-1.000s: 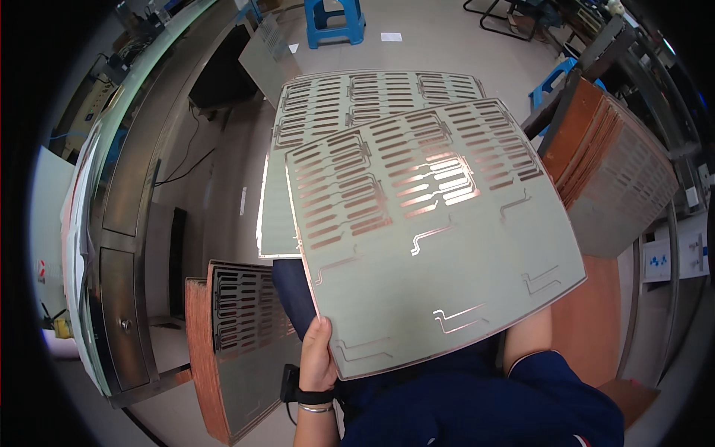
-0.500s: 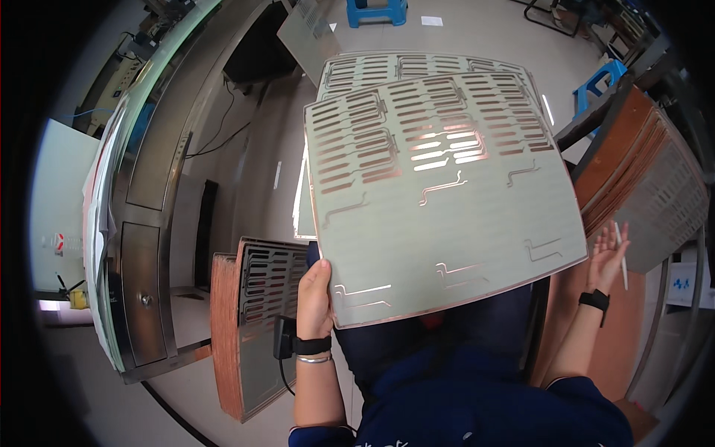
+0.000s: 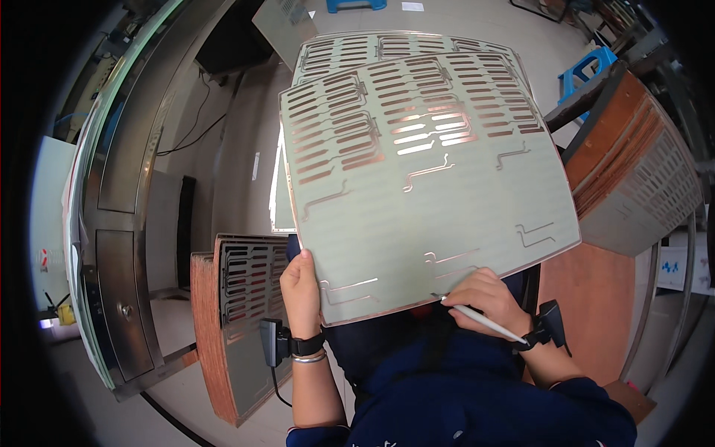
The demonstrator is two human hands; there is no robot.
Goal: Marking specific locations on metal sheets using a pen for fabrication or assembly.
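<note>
A large grey-green circuit board panel (image 3: 447,216) with bare copper traces lies tilted across my lap. My left hand (image 3: 300,290) grips its lower left edge, thumb on the top face. At the near edge, right of the middle, my right hand (image 3: 488,304) holds a slim white pen-like tool (image 3: 484,320) between closed fingers. The tool's thin dark tip is at the panel's rim; whether it touches cannot be made out. Beneath the far side of this panel another similar panel (image 3: 406,43) sticks out.
A thick stack of copper-edged panels (image 3: 212,335) stands upright on the left. More panels (image 3: 640,179) lean on a rack at the right, by a brown board (image 3: 588,305). A metal-fronted workbench (image 3: 123,298) runs along the left. Blue stools (image 3: 588,71) stand beyond.
My right hand has come in from the far right to the panel's near edge, bringing the white tool. The panel and my left hand sit slightly further left in view.
</note>
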